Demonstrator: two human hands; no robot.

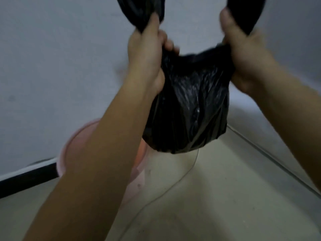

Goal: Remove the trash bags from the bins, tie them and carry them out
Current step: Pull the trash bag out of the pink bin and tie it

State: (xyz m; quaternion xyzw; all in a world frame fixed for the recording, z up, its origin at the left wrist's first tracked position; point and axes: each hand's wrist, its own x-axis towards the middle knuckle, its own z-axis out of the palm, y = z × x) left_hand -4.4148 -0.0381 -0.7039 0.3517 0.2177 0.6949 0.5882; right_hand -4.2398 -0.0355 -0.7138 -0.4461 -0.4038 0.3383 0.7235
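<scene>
A black trash bag (187, 108) hangs in the air in front of me, its bulging lower part well above the floor. My left hand (147, 54) grips the bag's left top corner, and the loose end sticks up past my fist. My right hand (243, 56) grips the right top corner the same way. Both ends run out of the top of the frame. A pink bin (69, 153) stands on the floor below and to the left, mostly hidden behind my left forearm.
A grey wall (52, 66) with a dark baseboard (26, 180) runs behind the bin and meets a second wall at the right, forming a corner. A thin wire (173, 185) lies across the pale tiled floor (217, 197).
</scene>
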